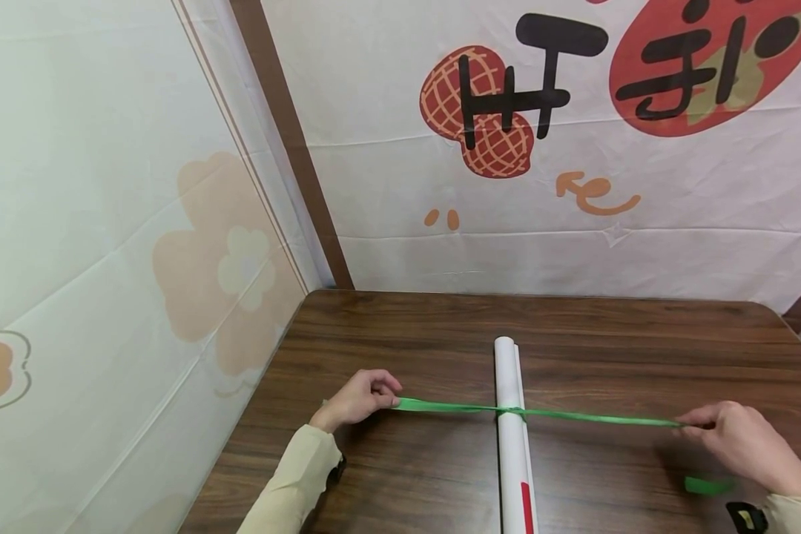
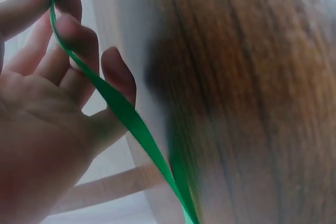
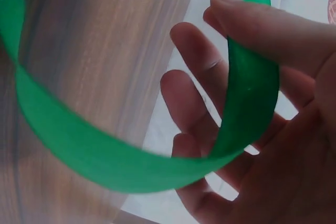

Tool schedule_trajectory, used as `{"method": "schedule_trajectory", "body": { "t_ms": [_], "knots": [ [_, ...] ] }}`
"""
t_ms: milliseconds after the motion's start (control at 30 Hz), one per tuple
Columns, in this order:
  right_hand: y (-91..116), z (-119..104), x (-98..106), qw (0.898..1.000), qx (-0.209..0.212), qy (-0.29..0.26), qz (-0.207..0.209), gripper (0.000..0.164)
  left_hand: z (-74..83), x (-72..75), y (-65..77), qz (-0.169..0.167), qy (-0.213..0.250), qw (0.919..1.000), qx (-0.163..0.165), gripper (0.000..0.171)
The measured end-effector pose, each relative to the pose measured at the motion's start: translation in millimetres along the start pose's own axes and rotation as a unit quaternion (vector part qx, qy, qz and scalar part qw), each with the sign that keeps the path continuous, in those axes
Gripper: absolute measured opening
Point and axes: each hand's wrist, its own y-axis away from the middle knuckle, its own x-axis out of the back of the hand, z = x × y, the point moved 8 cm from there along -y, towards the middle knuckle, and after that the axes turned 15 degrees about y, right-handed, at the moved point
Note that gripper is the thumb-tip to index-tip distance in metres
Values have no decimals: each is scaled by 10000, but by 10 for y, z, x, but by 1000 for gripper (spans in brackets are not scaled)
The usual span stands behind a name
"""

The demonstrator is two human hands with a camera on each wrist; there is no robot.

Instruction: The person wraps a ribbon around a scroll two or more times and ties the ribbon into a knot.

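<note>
A rolled white paper tube lies lengthwise on the brown wood-grain table. Around its middle runs a green ribbon, crossed or knotted on top and stretched out to both sides. My left hand pinches one length of ribbon between thumb and index finger, left of the roll. On the other side my right hand pinches the opposite length between thumb and fingertip. A loose tail of ribbon curves below the right hand in the right wrist view. Along the left palm another tail hangs in the left wrist view.
The table has rounded back corners and meets a white printed cloth behind it. A second cloth with flower prints hangs along the left edge. A red patch marks the roll's near part.
</note>
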Motion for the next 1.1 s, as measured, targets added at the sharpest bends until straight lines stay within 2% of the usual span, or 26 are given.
{"method": "schedule_trajectory", "body": {
  "t_ms": [267, 800, 1100],
  "knots": [
    [25, 21, -1, 9996, 108, 200, 165, 22, -2, 24, -1, 174, -305, 9994, 34, 11],
    [-18, 75, -118, 9996, -31, 239, -147, 26, -73, 84, -6, 374, -421, 9983, 131, 7],
    [-51, 60, -195, 9998, 76, 162, -118, 20, -97, 83, 13, 415, -559, 9975, 147, 7]
  ]
}}
